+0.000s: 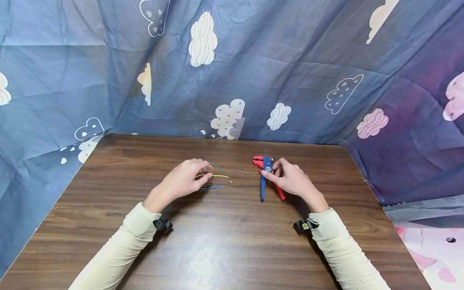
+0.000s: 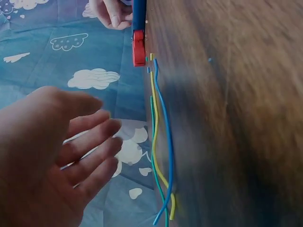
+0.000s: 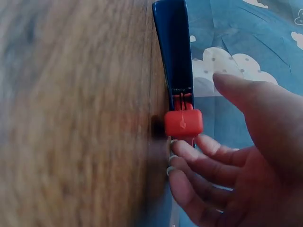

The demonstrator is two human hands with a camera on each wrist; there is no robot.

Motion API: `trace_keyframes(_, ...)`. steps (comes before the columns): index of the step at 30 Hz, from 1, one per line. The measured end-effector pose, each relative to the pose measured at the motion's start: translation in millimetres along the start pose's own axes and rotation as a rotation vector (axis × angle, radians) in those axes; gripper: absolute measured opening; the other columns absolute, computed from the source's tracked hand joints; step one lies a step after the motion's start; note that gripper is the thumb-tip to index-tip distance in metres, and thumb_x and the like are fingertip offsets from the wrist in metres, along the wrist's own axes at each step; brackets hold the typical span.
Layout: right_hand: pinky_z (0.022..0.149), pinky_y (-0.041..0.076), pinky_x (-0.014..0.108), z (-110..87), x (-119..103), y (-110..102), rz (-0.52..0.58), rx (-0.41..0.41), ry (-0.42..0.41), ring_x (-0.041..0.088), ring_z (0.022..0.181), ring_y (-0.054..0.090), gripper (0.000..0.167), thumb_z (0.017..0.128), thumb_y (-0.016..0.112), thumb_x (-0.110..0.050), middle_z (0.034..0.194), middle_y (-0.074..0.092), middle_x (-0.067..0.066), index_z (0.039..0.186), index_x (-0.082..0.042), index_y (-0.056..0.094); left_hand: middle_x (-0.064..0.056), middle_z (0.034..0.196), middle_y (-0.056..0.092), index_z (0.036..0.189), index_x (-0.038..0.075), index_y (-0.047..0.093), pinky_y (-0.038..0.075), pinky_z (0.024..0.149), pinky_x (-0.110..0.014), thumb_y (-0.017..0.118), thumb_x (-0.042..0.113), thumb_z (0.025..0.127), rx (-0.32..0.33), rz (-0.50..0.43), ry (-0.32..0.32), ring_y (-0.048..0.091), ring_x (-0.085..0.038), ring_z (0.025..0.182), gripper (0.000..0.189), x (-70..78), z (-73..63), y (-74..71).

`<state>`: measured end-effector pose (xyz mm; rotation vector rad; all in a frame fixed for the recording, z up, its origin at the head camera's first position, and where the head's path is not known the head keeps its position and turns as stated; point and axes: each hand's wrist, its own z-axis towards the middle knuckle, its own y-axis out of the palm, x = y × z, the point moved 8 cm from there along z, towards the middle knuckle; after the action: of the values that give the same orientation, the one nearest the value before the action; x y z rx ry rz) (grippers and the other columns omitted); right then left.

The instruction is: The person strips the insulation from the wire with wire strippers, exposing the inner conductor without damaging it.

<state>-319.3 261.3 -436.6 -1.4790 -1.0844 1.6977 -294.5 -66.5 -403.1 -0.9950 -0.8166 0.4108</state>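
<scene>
Head view: the left hand [image 1: 185, 178] hovers over coloured wires [image 1: 220, 176] on the table [image 1: 224, 237], the right hand [image 1: 293, 178] beside the red-and-blue wire stripper [image 1: 267, 162]. Left wrist: fingers [image 2: 90, 141] loose, nothing held! Right wrist: thumb [image 3: 236, 90] wide of the fingers, red handle [image 3: 183, 123] just beside, ungripped.

green wire [image 1: 216, 166] partly behind left fingers [image 1: 204, 164], sleeves [image 1: 114, 253] cut off
</scene>
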Motion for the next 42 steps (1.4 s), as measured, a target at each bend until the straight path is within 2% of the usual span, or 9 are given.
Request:
trace_keyframes(3, 0.065, 0.047, 0.033, -2.7, 1, 5, -0.003, -0.048, 0.038, 0.017, 0.074, 0.061, 0.069, 0.091, 0.07, -0.077, 0.089, 0.067, 0.003, 0.112, -0.012, 0.062, 0.005, 0.097, 0.077, 0.113, 0.012, 0.078, 0.06, 0.081, -0.033, 0.073, 0.019, 0.104, -0.087, -0.059, 0.028, 0.072, -0.009, 0.087, 0.013, 0.5, -0.2, 9.6)
trace_keyframes(7, 0.062, 0.045, 0.034, -5.1, 0, 10, -0.08, -0.097, 0.09, 0.02, 0.075, 0.06, 0.082, 0.085, 0.067, -0.087, 0.087, 0.064, 0.005, 0.111, -0.01, 0.061, 0.007, 0.093, 0.076, 0.111, 0.012, 0.078, 0.061, 0.078, -0.031, 0.076, 0.018, 0.102, -0.177, -0.097, 0.058, 0.067, -0.004, 0.081, 0.011, 1.5, -2.0, 18.8)
trace_keyframes(12, 0.058, 0.04, 0.036, -5.9, -6, 13, -0.154, -0.119, 0.129, 0.023, 0.073, 0.057, 0.092, 0.077, 0.067, -0.094, 0.086, 0.058, 0.006, 0.112, -0.009, 0.057, 0.004, 0.092, 0.077, 0.112, 0.008, 0.078, 0.06, 0.078, -0.028, 0.079, 0.009, 0.099, -0.214, -0.082, 0.087, 0.067, -0.003, 0.081, 0.013, 2.8, -4.4, 22.6)
trace_keyframes(15, 0.059, 0.041, 0.036, -6.2, -6, 13, -0.146, -0.145, 0.137, 0.024, 0.076, 0.058, 0.09, 0.078, 0.071, -0.09, 0.088, 0.058, 0.007, 0.115, -0.009, 0.056, 0.001, 0.092, 0.078, 0.111, 0.006, 0.077, 0.061, 0.078, -0.029, 0.076, 0.003, 0.098, -0.22, -0.09, 0.098, 0.068, -0.003, 0.081, 0.013, 3.5, -6.3, 24.0)
trace_keyframes(23, 0.07, 0.045, 0.033, -2.8, -7, 12, -0.07, -0.179, 0.07, 0.023, 0.084, 0.061, 0.078, 0.086, 0.082, -0.063, 0.097, 0.068, 0.009, 0.126, 0.0, 0.06, -0.006, 0.1, 0.077, 0.111, 0.007, 0.077, 0.06, 0.081, -0.028, 0.074, 0.0, 0.099, -0.203, -0.059, 0.139, 0.072, -0.011, 0.088, 0.014, 10.3, -9.5, 23.9)
trace_keyframes(28, 0.066, 0.04, 0.033, 1.0, 2, 11, -0.02, -0.19, 0.08, 0.022, 0.081, 0.055, 0.065, 0.087, 0.082, -0.052, 0.089, 0.06, 0.006, 0.119, 0.001, 0.063, -0.003, 0.098, 0.075, 0.116, 0.005, 0.077, 0.059, 0.081, -0.029, 0.073, 0.001, 0.099, -0.186, -0.05, 0.16, 0.071, -0.012, 0.087, 0.018, 14.3, -7.3, 24.3)
trace_keyframes(35, 0.069, 0.042, 0.033, 2.6, 10, 1, 0.051, -0.108, 0.077, 0.024, 0.083, 0.056, 0.051, 0.087, 0.084, -0.036, 0.09, 0.063, 0.008, 0.116, 0.001, 0.064, -0.002, 0.098, 0.072, 0.113, 0.008, 0.079, 0.059, 0.081, -0.028, 0.073, 0.005, 0.101, -0.184, -0.04, 0.122, 0.069, -0.01, 0.088, 0.014, 13.5, -7.2, 23.1)
trace_keyframes(39, 0.064, 0.048, 0.03, 2.2, 14, -2, 0.174, -0.072, 0.082, 0.017, 0.075, 0.065, 0.046, 0.09, 0.083, -0.031, 0.091, 0.067, 0.01, 0.113, 0.001, 0.06, -0.001, 0.099, 0.071, 0.112, 0.008, 0.08, 0.058, 0.08, -0.026, 0.072, 0.004, 0.101, -0.182, -0.051, 0.12, 0.069, -0.008, 0.087, 0.014, 13.7, -7.8, 23.6)
trace_keyframes(42, 0.066, 0.06, 0.028, 1.2, 16, 4, 0.387, -0.117, 0.085, 0.016, 0.075, 0.076, 0.045, 0.094, 0.082, -0.024, 0.098, 0.073, 0.016, 0.116, 0.004, 0.055, 0.0, 0.099, 0.07, 0.111, 0.008, 0.079, 0.057, 0.079, -0.026, 0.072, 0.005, 0.101, -0.173, -0.045, 0.133, 0.067, -0.009, 0.086, 0.013, 15.1, -6.9, 24.7)
